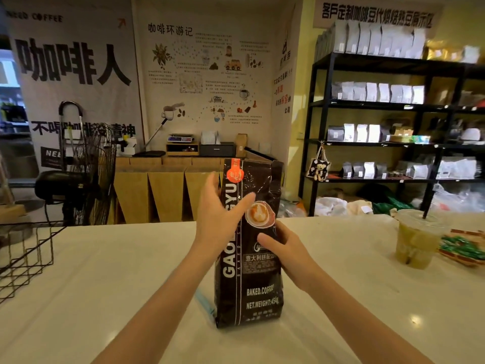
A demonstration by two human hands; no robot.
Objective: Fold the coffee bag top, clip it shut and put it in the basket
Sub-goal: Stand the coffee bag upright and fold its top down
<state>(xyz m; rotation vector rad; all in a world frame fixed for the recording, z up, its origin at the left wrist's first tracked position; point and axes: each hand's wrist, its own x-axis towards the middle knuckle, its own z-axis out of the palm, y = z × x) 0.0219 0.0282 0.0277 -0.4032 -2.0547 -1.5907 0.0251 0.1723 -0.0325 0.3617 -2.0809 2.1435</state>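
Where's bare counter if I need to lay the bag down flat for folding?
Widest free patch: left of the coffee bag, between it and the wire basket. Another lies right of the bag, short of the iced drink cup. The far right by the cup and snack packets is crowded. A blue clip lies beside the bag's base.

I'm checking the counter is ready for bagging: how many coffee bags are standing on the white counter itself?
1: the dark coffee bag stands upright at the centre of the white counter, between the left hand and right hand. None seem hidden.
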